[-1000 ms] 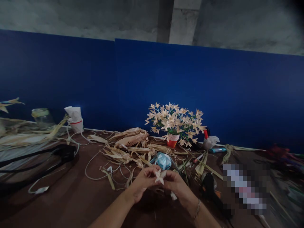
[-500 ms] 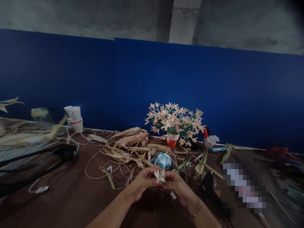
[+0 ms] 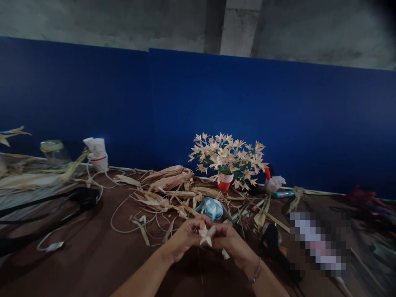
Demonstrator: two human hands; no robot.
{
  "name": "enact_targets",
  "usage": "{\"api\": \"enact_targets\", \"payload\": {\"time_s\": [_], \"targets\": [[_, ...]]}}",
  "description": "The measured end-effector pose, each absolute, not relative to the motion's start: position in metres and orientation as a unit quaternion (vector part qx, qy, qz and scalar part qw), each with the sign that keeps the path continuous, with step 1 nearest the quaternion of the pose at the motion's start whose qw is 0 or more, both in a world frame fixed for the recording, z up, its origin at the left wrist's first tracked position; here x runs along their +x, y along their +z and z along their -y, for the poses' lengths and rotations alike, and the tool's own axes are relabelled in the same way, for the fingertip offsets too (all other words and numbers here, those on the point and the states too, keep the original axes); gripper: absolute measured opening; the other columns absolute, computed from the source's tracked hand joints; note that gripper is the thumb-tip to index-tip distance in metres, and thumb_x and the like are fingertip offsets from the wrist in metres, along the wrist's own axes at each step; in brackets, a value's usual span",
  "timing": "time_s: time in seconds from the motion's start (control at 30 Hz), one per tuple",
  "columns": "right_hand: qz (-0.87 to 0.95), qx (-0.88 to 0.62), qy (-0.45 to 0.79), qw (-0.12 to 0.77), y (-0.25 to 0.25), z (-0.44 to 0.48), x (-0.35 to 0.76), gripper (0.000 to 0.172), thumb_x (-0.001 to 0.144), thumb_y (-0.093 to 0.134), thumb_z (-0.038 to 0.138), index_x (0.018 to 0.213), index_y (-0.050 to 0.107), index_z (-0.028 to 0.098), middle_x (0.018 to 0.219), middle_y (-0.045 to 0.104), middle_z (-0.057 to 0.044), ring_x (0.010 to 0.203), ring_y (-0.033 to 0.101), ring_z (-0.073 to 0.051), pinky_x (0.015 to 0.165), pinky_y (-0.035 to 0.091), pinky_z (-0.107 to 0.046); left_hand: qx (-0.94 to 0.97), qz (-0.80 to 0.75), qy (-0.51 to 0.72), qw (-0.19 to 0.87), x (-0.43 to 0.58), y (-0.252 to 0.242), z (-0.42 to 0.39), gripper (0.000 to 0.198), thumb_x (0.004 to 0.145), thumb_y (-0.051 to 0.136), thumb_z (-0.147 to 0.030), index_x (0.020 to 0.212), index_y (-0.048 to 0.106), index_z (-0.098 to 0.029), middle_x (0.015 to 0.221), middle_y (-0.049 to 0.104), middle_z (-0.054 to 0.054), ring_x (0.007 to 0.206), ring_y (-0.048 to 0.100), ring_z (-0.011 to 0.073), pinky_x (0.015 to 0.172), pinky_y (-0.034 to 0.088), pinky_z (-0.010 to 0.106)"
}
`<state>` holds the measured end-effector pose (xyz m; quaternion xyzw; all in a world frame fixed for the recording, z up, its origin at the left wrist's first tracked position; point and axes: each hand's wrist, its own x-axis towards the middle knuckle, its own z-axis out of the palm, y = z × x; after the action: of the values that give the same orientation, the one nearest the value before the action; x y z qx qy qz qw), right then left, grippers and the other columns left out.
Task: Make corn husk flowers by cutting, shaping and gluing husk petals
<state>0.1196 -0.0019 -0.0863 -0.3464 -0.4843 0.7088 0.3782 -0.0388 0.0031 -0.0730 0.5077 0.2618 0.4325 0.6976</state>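
Logged a small pale flower at low centre, raised just above the table, petals toward the camera. Found it pinched from both sides: left hand curled narrow on its left edge, right hand curled narrow on its right. Cannot make out any stem below it; too dark there, and screened by the palms.

Noted a bracelet on the right wrist, and both forearms cut off by the bottom edge.

Beyond the hands, noted a roll of light blue ribbon, a heap of dried husks, and a red cup carrying a bouquet of similar shape, set against a blue board.

Right of the hands, noted a black tool, shape unclear, beside a pixelated patch hiding whatever lies there. Far right too blurred to name.
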Motion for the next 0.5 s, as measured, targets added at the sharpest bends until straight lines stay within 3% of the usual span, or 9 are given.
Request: {"api": "enact_targets", "payload": {"time_s": [0.13, 0.27, 0.3, 0.37, 0.5], "targets": [[0.476, -0.353, 0.701, 0.397, -0.085, 0.001, 0.118, 0.02, 0.051, 0.076, 0.024, 0.061, 0.064, 0.012, 0.057, 0.058, 0.002, 0.051, 0.048, -0.007, 0.052, 0.034, -0.019, 0.505, -0.263, 0.426, 0.703, -0.04, -0.072, -0.002, 0.02, 0.051, 0.075, -0.025, 0.062, 0.063, -0.014, 0.086, 0.048, 0.003, 0.074, 0.046, 0.0128, 0.064, 0.038, 0.021], [0.447, -0.357, 0.646, 0.506, -0.083, -0.002, 0.117, 0.024, 0.053, 0.075, 0.03, 0.062, 0.06, 0.015, 0.062, 0.058, 0.002, 0.053, 0.048, -0.009, 0.052, 0.036, -0.02, 0.496, -0.279, 0.418, 0.708, -0.039, -0.073, -0.002, 0.059, 0.05, 0.076, -0.021, 0.105, 0.056, -0.025, 0.1, 0.051, 0.002, 0.085, 0.047, 0.0165, 0.074, 0.039, 0.027], [0.446, -0.359, 0.624, 0.532, -0.083, -0.003, 0.117, 0.024, 0.053, 0.075, 0.031, 0.062, 0.06, 0.015, 0.062, 0.058, 0.002, 0.055, 0.048, -0.009, 0.053, 0.037, -0.02, 0.498, -0.294, 0.429, 0.694, -0.038, -0.075, -0.003, 0.061, 0.05, 0.076, -0.021, 0.107, 0.054, -0.025, 0.099, 0.051, 0.002, 0.085, 0.047, 0.0165, 0.075, 0.039, 0.027], [0.45, -0.368, 0.589, 0.562, -0.083, -0.005, 0.117, 0.024, 0.053, 0.075, 0.031, 0.06, 0.059, 0.015, 0.059, 0.055, 0.002, 0.054, 0.046, -0.008, 0.052, 0.036, -0.02, 0.512, -0.331, 0.465, 0.642, -0.035, -0.079, -0.005, 0.044, 0.053, 0.074, -0.025, 0.095, 0.059, -0.021, 0.091, 0.053, 0.002, 0.082, 0.047, 0.016, 0.073, 0.039, 0.027], [0.452, -0.382, 0.591, 0.548, -0.089, -0.007, 0.113, 0.022, 0.055, 0.074, 0.031, 0.062, 0.059, 0.016, 0.056, 0.054, 0.003, 0.051, 0.044, -0.008, 0.05, 0.035, -0.02, 0.533, -0.365, 0.533, 0.547, -0.029, -0.085, -0.007, 0.022, 0.059, 0.07, -0.029, 0.074, 0.061, -0.017, 0.088, 0.051, 0.002, 0.084, 0.047, 0.017, 0.074, 0.036, 0.025]]}}
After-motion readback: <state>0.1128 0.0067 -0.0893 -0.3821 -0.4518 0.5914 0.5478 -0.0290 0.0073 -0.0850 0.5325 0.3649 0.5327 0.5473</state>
